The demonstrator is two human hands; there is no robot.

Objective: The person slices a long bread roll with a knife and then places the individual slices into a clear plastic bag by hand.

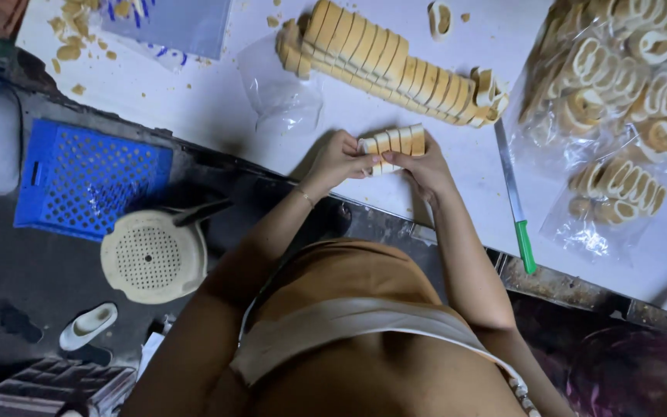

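Note:
Both my hands press together a short stack of sliced, cream-filled pastry pieces (395, 142) just above the white table (210, 108). My left hand (339, 160) grips the stack's left end and my right hand (427, 168) holds its right end from below. A long row of the same slices (395, 66) lies on the table beyond my hands. An empty clear plastic bag (279, 89) lies to the left of that row.
A knife with a green handle (516, 202) lies right of my hands. Clear bags filled with slices (627, 85) are piled at the right. Crumbs (77, 35) and a plastic sheet (171, 23) lie top left. A blue crate (86, 181), a round perforated lid (152, 256) and a white shoe (86, 326) are on the floor.

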